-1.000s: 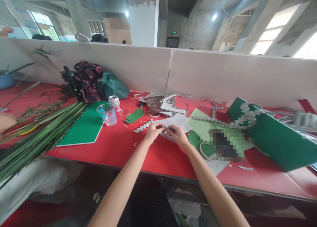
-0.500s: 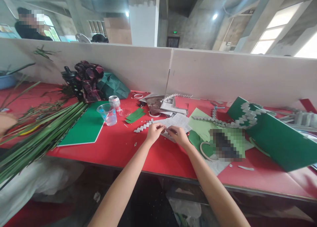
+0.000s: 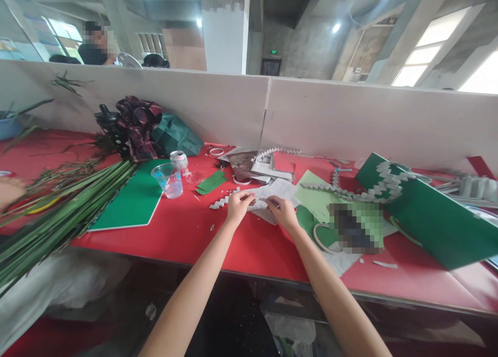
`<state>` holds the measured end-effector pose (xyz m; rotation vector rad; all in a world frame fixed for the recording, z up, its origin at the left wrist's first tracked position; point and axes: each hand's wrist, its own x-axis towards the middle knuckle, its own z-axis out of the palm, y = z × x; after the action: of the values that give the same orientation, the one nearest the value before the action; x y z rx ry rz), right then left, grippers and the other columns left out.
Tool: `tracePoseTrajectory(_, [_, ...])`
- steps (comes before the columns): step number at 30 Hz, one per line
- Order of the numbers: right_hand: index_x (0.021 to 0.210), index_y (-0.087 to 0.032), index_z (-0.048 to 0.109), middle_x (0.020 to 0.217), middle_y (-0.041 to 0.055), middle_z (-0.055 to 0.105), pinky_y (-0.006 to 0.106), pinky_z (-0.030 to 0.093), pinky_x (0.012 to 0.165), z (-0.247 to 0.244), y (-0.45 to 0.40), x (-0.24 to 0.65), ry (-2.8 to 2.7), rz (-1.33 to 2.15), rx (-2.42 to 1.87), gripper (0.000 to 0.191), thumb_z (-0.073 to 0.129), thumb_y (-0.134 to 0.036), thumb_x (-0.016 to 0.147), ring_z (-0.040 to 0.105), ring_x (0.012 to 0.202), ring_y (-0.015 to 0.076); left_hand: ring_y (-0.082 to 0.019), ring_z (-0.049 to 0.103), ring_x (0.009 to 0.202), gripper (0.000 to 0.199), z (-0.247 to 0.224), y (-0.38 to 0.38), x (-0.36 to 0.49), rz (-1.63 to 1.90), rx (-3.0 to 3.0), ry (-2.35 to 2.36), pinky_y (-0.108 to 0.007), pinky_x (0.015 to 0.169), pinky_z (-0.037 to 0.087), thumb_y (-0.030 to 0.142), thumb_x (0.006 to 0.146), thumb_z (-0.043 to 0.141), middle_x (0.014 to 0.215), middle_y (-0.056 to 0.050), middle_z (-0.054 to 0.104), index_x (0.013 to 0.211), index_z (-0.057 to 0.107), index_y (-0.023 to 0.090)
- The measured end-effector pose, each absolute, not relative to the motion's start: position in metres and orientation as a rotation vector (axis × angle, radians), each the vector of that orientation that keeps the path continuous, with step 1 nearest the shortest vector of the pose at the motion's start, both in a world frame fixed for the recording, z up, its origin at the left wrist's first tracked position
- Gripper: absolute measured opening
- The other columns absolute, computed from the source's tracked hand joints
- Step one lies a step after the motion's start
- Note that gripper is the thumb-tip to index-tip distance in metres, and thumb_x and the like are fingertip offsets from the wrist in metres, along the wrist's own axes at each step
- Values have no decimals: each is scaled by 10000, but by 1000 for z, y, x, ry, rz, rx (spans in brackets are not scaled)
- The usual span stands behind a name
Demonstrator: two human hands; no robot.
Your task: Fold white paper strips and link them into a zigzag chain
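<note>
My left hand (image 3: 239,205) is pinched at the end of a small pale paper strip (image 3: 260,197), just above the red table (image 3: 187,237). The other end of the strip is between the fingertips of my right hand (image 3: 283,211). Just left of my left hand lies a short zigzag chain of folded paper links (image 3: 219,204). Beneath the hands are whitish paper sheets (image 3: 286,190). A longer folded-paper chain (image 3: 352,195) runs off to the right over light green paper (image 3: 313,191). Fine detail of the strip is too small to make out.
At left are a bundle of long green leaves (image 3: 73,204), a green board (image 3: 132,211), a plastic cup (image 3: 171,183) and a can (image 3: 179,162). A tape roll (image 3: 317,237) and another green board (image 3: 439,222) are at right. Another person's hand (image 3: 10,191) shows at far left.
My two hands have drawn slightly apart, showing more of the paper strip between them. A person in the background has moved to the right.
</note>
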<state>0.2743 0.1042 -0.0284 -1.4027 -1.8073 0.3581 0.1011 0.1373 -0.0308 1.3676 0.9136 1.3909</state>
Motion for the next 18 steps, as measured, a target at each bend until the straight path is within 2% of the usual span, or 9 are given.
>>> tracePoseTrajectory(5, [846, -202, 654, 720, 22, 671, 234, 395, 607, -28, 103, 274, -1770, 330, -1472, 220, 455, -293, 825, 591, 646, 163, -194, 659, 648, 233, -28, 134, 102, 1381, 1351, 900, -320, 655, 550, 353, 707, 691, 682, -46, 690, 797, 702, 138])
tracePoseTrajectory(12, [823, -215, 674, 718, 21, 683, 238, 371, 600, -23, 100, 269, -1675, 249, -1685, 201, 488, -280, 780, 602, 682, 175, -186, 642, 689, 240, -21, 122, 107, 1175, 1649, 728, -286, 659, 512, 375, 740, 670, 738, -61, 701, 773, 721, 143])
tracePoseTrajectory(18, [876, -214, 678, 748, 27, 690, 238, 396, 623, -26, 102, 269, -1662, 218, -1624, 219, 485, -263, 787, 612, 696, 174, -181, 640, 654, 259, -24, 128, 107, 1297, 1433, 782, -296, 643, 520, 377, 722, 687, 708, -50, 688, 807, 707, 133])
